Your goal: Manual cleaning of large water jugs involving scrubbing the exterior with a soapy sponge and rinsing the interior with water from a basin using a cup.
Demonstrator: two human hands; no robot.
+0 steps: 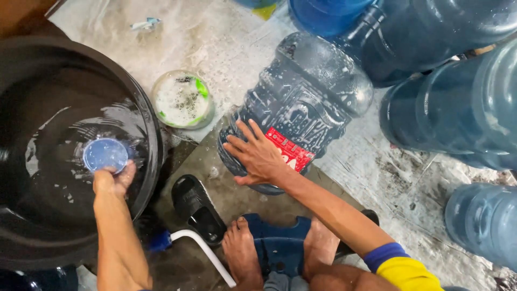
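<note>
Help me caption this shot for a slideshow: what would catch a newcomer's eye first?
The big blue water jug lying on its side in the middle, soapy, with the right hand pressed flat on it. At left, the left hand dips a small blue cup into a wide black tub of water. More blue jugs crowd the right edge.

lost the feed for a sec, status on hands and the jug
Left hand grips blue cup over black tub. Right hand flat on soapy water jug. Nothing between them.
</note>
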